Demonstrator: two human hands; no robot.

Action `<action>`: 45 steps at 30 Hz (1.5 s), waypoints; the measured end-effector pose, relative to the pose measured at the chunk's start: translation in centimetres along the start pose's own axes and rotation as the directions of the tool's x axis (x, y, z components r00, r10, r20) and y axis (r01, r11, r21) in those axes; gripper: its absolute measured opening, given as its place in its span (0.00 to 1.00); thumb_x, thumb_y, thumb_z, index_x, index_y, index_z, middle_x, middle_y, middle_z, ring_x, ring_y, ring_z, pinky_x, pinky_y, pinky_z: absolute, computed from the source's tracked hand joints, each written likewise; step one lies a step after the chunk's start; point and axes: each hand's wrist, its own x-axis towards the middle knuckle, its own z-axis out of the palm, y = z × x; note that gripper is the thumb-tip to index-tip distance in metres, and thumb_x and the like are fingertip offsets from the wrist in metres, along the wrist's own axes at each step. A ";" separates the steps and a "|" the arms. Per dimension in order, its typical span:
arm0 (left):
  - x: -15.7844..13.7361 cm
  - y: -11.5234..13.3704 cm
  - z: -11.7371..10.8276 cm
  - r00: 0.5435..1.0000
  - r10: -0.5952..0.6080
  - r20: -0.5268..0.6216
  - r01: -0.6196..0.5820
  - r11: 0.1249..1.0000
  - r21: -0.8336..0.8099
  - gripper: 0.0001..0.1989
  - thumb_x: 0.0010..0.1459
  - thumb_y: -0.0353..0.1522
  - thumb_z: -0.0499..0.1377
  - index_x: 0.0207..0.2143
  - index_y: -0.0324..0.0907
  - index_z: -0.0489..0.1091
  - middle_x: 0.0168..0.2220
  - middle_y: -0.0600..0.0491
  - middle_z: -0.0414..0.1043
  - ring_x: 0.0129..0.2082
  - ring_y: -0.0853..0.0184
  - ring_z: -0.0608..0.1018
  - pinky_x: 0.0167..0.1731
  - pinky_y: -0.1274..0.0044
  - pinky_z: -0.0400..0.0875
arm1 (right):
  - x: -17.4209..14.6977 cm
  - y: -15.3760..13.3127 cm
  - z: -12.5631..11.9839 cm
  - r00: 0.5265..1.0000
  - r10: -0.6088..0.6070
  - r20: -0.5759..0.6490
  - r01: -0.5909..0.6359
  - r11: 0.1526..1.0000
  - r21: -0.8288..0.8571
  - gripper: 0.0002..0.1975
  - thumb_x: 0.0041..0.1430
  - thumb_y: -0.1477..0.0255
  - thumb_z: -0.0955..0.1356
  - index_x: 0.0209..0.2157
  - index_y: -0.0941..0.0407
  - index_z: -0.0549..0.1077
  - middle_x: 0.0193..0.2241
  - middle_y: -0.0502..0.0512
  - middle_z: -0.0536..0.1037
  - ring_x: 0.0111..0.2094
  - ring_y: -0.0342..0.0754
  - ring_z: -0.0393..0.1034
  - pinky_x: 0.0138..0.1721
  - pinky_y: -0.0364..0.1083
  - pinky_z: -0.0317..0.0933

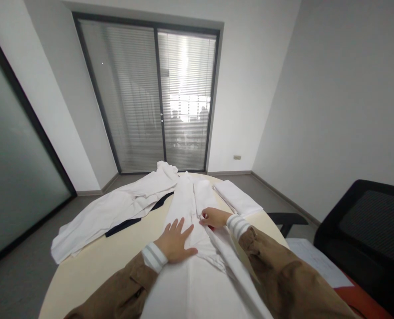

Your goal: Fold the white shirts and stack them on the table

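White trousers (pixel 190 292) lie lengthwise on the table in front of me, their two legs pointing to the far edge. My left hand (pixel 176 241) rests flat on the cloth, fingers spread. On the right side, my right hand (pixel 215 218) pinches a fold of the white fabric between thumb and fingers, and the right edge of the cloth is raised toward me below it. Creases run across the fabric between and below the hands.
More white clothing (pixel 117 208) lies loosely piled on the left of the round table (pixel 83 283), over a dark blue cloth (pixel 123 227). A folded white garment (pixel 238 197) lies at the back right. A black chair (pixel 366 230) with papers (pixel 316 261) on its seat stands at the right.
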 end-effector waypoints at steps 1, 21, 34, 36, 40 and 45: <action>0.2 -0.3 0.2 1.000 -0.008 0.026 0.009 1.000 -0.019 0.45 0.59 0.60 0.47 0.71 0.47 0.44 0.72 0.38 0.37 0.70 0.39 0.45 0.63 0.50 0.47 | 0.0 0.1 0.1 1.000 -0.005 -0.017 0.005 1.000 0.025 0.08 0.63 0.69 0.66 0.39 0.60 0.72 0.24 0.53 0.78 0.21 0.42 0.69 0.26 0.40 0.62; -1.0 0.1 -0.4 0.979 -0.058 -0.193 0.079 0.991 0.105 0.32 0.62 0.47 0.54 0.64 0.42 0.63 0.57 0.34 0.67 0.55 0.44 0.70 0.51 0.55 0.64 | -1.5 1.7 1.2 0.938 -0.316 -0.145 0.310 0.949 -0.060 0.33 0.52 0.65 0.73 0.60 0.57 0.70 0.48 0.61 0.70 0.35 0.46 0.70 0.47 0.47 0.65; -1.2 -0.5 -1.2 0.998 0.056 -0.014 -0.057 0.994 -0.093 0.39 0.61 0.46 0.54 0.68 0.35 0.52 0.69 0.34 0.50 0.67 0.42 0.56 0.62 0.53 0.54 | -0.2 4.0 2.8 0.881 -0.384 -0.275 0.391 0.920 -0.033 0.29 0.59 0.67 0.69 0.62 0.57 0.67 0.59 0.67 0.65 0.54 0.55 0.66 0.59 0.56 0.58; -1.7 1.5 -1.4 0.958 0.270 -0.098 -0.282 0.950 -0.133 0.34 0.62 0.43 0.56 0.67 0.41 0.54 0.68 0.40 0.54 0.67 0.50 0.59 0.63 0.59 0.56 | -0.4 4.8 2.7 0.858 -0.442 -0.260 0.469 0.882 0.049 0.29 0.58 0.68 0.70 0.60 0.57 0.68 0.61 0.65 0.65 0.59 0.55 0.63 0.61 0.56 0.56; -1.2 4.5 -0.3 0.827 0.483 -0.288 -0.530 0.840 -0.114 0.34 0.63 0.39 0.56 0.68 0.43 0.50 0.71 0.43 0.47 0.70 0.53 0.52 0.66 0.59 0.48 | -0.8 6.3 2.9 0.846 -0.465 -0.261 0.525 0.813 0.253 0.19 0.60 0.66 0.69 0.52 0.55 0.76 0.61 0.61 0.67 0.59 0.54 0.65 0.62 0.55 0.58; 0.0 4.5 1.5 0.849 0.442 -0.291 -0.506 0.838 -0.206 0.36 0.59 0.36 0.59 0.67 0.40 0.51 0.62 0.40 0.61 0.64 0.53 0.61 0.66 0.58 0.49 | -1.6 6.5 3.1 0.846 -0.437 -0.305 0.522 0.796 0.307 0.12 0.63 0.67 0.66 0.43 0.55 0.79 0.56 0.58 0.73 0.54 0.51 0.70 0.57 0.51 0.62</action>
